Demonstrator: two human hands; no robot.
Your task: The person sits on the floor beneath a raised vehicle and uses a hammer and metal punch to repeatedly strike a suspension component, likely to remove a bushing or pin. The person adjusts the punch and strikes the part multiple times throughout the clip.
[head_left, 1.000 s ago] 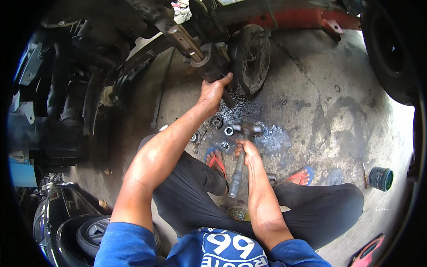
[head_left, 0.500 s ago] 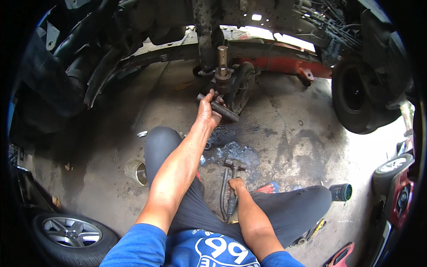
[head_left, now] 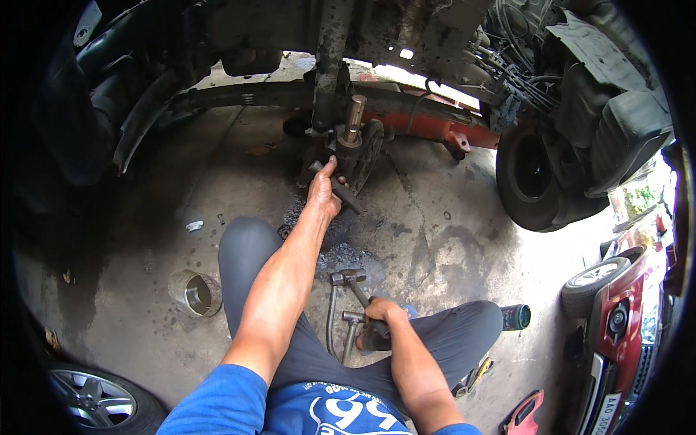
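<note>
My left hand [head_left: 323,191] is wrapped round a short dark metal bar [head_left: 349,200], which slants down to the right. The bar is just below an upright shiny metal pin [head_left: 354,116], standing in a greasy round collar [head_left: 349,138] under the vehicle. My right hand [head_left: 386,312] grips the handle of a sledgehammer [head_left: 349,277], its heavy head pointing up and left. Beneath it, between my legs, is a smaller hammer [head_left: 353,319]. A curved metal rod [head_left: 331,319] lies beside that one.
Vehicle underbody parts [head_left: 406,36] hang overhead, with a tyre [head_left: 533,174] at right. On the concrete stand an open can [head_left: 196,293] and a dark tub [head_left: 515,317]. A loose wheel [head_left: 94,399] lies at lower left, and a red car [head_left: 631,312] is at far right.
My right hand has swung the sledgehammer from upright to tilted, uncovering the smaller hammer. My left hand still holds the bar near the collar. The whole view has shifted.
</note>
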